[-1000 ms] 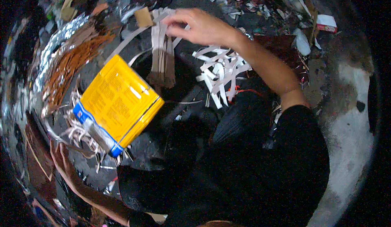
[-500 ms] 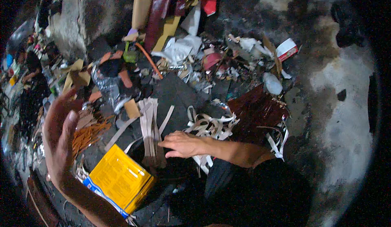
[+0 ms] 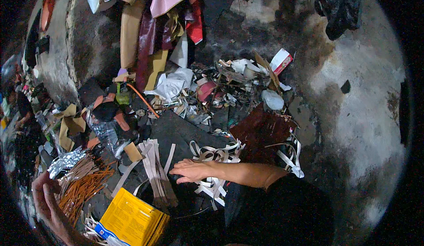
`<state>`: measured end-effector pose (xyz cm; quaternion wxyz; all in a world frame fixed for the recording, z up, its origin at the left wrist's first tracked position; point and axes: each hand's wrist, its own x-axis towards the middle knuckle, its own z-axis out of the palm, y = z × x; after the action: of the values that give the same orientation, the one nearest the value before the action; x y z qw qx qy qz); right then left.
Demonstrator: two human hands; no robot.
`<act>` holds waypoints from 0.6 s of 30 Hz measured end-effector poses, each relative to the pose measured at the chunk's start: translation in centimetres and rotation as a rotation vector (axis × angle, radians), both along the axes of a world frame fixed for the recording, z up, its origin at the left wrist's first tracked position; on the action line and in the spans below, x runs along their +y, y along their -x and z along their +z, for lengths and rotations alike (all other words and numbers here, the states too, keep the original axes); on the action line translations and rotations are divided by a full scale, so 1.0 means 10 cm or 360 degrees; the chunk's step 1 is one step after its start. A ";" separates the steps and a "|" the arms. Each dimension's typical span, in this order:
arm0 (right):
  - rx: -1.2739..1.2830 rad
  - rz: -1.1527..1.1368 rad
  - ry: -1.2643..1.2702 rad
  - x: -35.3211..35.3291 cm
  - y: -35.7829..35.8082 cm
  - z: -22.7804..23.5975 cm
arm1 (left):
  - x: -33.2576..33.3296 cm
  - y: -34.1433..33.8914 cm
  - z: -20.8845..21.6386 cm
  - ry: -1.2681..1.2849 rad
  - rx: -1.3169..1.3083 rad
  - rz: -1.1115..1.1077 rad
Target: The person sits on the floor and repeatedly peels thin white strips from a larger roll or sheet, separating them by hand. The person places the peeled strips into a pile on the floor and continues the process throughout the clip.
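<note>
My left hand (image 3: 46, 198) is at the lower left with loosely bent fingers and the thumb apart. It is beside a bundle of shiny silver strips (image 3: 68, 161); I see nothing in its grasp, though the fingertips come close to the strips. Orange-brown strips (image 3: 90, 186) lie just right of it. My right hand (image 3: 193, 170) reaches in from the right, palm down, fingers stretched forward and empty. Left of its fingertips lies a bundle of flat beige strips (image 3: 154, 168). Curled white strips (image 3: 216, 151) lie partly behind my right hand and forearm.
A yellow rectangular container (image 3: 132, 217) with a blue band stands low between my arms. A dark brown sheet (image 3: 263, 129) lies beyond my right forearm. Scraps and a white crumpled sheet (image 3: 172, 83) are heaped farther off, below hanging coloured sheets (image 3: 148, 43).
The view has tilted up, so the scene sits lower. My left hand has moved down and left, uncovering the silver strips. My right hand stays outstretched near the beige strips.
</note>
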<state>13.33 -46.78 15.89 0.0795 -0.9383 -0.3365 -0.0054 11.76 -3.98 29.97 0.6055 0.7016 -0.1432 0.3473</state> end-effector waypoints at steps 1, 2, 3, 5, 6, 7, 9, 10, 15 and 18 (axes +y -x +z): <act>-0.0015 0.0008 -0.0017 -0.02 0.00 -0.02 | 0.03 -0.01 -0.01 -0.0032 0.0021 0.0027; 0.0020 -0.0017 0.0005 -0.04 0.01 -0.03 | 0.05 -0.03 -0.03 -0.0065 0.0044 0.0054; 0.0049 -0.0024 0.0023 0.00 0.00 -0.01 | 0.11 -0.04 -0.04 -0.0087 0.0044 0.0042; 0.0101 -0.0030 0.0045 0.06 -0.02 0.03 | 0.19 -0.08 -0.06 -0.0134 0.0046 0.0016; 0.0129 -0.0035 0.0054 0.07 -0.02 0.04 | 0.17 -0.08 -0.07 -0.0087 0.0058 0.0006; 0.0156 -0.0041 0.0063 0.07 -0.03 0.05 | 0.15 -0.09 -0.08 -0.0041 0.0070 -0.0004; 0.0161 -0.0068 0.0095 0.08 -0.04 0.05 | 0.12 -0.11 -0.09 -0.0014 0.0089 -0.0038; 0.0162 -0.0080 0.0108 0.08 -0.05 0.05 | 0.13 -0.12 -0.09 -0.0034 0.0095 -0.0061; 0.0133 -0.0055 0.0025 0.05 0.00 0.09 | 0.09 -0.15 -0.06 -0.0088 0.0087 -0.0143; 0.0147 -0.0054 0.0001 0.02 0.02 0.10 | -0.04 -0.09 -0.03 0.0026 0.0082 -0.0131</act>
<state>13.16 -46.54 16.84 0.0946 -0.9432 -0.3164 0.0367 12.65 -4.41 29.63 0.6284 0.6989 -0.1536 0.3052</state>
